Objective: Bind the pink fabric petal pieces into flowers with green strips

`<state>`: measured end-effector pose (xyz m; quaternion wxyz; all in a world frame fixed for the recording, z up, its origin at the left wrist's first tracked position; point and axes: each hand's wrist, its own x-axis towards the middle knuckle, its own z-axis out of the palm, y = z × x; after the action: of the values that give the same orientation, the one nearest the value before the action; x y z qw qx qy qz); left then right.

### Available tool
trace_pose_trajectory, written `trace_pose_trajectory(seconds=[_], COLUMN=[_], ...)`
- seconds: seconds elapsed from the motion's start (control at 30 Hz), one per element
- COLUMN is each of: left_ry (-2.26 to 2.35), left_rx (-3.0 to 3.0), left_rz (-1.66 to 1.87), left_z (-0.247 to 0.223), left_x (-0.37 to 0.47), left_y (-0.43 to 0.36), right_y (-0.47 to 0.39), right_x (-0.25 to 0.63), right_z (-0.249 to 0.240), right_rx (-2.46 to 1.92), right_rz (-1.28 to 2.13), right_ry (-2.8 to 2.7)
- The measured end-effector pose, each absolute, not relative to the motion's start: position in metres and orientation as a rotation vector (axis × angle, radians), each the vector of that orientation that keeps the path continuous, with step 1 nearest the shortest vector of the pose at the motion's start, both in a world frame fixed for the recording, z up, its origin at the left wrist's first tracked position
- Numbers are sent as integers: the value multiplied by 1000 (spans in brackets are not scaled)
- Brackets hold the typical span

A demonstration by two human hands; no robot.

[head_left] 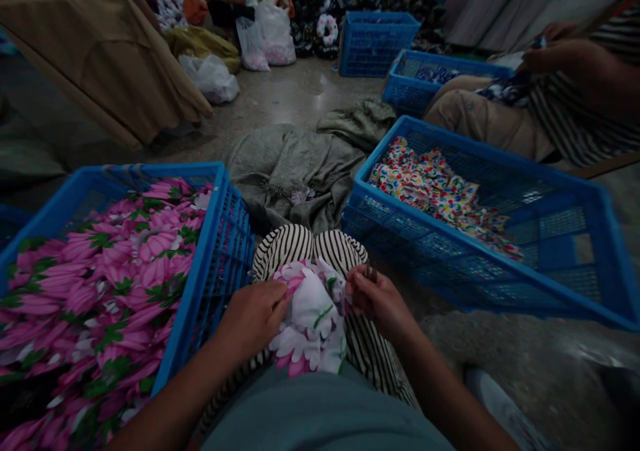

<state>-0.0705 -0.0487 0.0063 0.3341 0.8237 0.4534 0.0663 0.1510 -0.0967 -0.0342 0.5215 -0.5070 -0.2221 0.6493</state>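
Note:
On my lap lies a bunched white-and-pink petal-shaped fabric piece (313, 304) with touches of green. My left hand (255, 318) pinches its left edge between thumb and fingers. At the right edge of the cloth, my right hand (377, 298) is closed, fingertips together. A small dark object (371, 273) shows at the top of these fingers; its kind is too dim to make out. To my left, a blue plastic crate (217, 204) holds a heap of pink petal-shaped fabric pieces (120, 258) with green parts.
At right, another blue crate (480, 251) holds colourful patterned fabric pieces (430, 184). Grey-green sacking (295, 158) lies on the floor ahead. A person in stripes (590, 84) sits at far right. Further crates (375, 44) and white plastic bags (213, 81) stand behind.

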Motion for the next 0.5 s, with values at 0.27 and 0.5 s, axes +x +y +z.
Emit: trace_pose_trajectory(seconds=[0.27,0.5], left_ry=[1093,917], left_rx=[1650,705], left_rz=[624,717], left_z=[34,11], left_x=[-73,-31], left_y=[-48,-64], right_y=[-92,-82], right_x=[138,113], right_z=[-18,-14], right_rx=[-1192,-1104], right_rz=[1429,1498], right_ry=[-778,-503])
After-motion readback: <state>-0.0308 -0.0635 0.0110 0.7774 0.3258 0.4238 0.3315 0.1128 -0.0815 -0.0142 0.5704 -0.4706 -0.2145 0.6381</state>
